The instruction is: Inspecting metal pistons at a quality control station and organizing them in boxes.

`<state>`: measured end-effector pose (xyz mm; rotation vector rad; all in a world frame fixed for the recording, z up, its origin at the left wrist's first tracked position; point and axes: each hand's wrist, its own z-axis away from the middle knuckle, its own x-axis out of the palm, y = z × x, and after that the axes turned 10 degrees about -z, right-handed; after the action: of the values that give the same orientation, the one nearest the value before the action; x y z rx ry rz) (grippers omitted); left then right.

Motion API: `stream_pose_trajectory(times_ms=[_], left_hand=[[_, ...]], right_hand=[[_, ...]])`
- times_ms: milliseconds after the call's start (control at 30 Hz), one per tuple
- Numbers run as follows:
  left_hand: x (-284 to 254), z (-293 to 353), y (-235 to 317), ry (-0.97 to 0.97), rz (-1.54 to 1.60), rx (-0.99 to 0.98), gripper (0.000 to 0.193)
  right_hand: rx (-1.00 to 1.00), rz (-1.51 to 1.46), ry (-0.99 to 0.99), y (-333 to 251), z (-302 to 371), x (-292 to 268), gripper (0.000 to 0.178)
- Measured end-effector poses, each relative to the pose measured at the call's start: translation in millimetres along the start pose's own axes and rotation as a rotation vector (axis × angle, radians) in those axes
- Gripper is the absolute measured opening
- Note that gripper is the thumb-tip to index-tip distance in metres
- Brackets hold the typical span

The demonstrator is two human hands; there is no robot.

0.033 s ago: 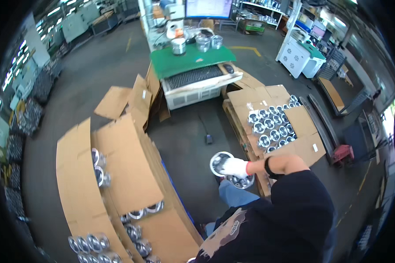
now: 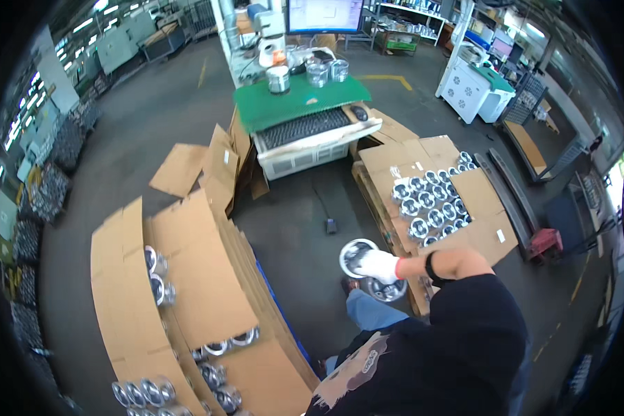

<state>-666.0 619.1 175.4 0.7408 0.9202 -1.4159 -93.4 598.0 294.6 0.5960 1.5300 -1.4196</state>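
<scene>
My right hand (image 2: 379, 267), in a white glove with a red cuff, is closed on a shiny round metal piston (image 2: 354, 254), whose open end shows a bright ring. A second piston (image 2: 386, 290) hangs just below the same hand; the fingers on it are hidden, and I cannot tell how it is held. Both are above the floor near my leg (image 2: 371, 309), left of the right-hand stack. Several like pistons (image 2: 435, 218) stand in rows on that stack's cardboard (image 2: 388, 154). My left hand is out of view.
At left, a cardboard-layered stack (image 2: 201, 277) carries more pistons (image 2: 145, 393). Ahead stands a workstation with a green mat (image 2: 301, 102), keyboard (image 2: 305, 129) and monitor (image 2: 324, 15). A foot pedal (image 2: 331, 226) with a cable lies on the floor. Dark forks (image 2: 509, 191) lie beyond the right stack.
The view has shifted slightly. My right hand and the two pistons appear a little farther right, with the grip unchanged.
</scene>
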Motion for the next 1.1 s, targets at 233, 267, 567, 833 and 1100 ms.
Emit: stream_pose_trajectory(times_ms=[233,267,567,833,1100], left_hand=[[-107,20,136,0.207,-0.046,0.053,0.086],[-119,22,155,0.225,-0.057,0.069,0.086],[-297,-56,347,0.186,-0.352,0.537,0.076],[-419,-236,523,0.300,-0.700,1.330,0.059],[-514,-337,733,0.530,-0.612,1.959,0.035]], right_hand=[[0.821,0.067,0.167,88,99,-53,0.027],[0.897,0.005,0.148,97,105,-64,0.026],[1.202,-0.274,0.419,190,71,-123,0.047],[1.214,-0.352,0.547,256,-43,-205,0.046],[1.100,-0.280,0.657,347,-155,-302,0.048]])
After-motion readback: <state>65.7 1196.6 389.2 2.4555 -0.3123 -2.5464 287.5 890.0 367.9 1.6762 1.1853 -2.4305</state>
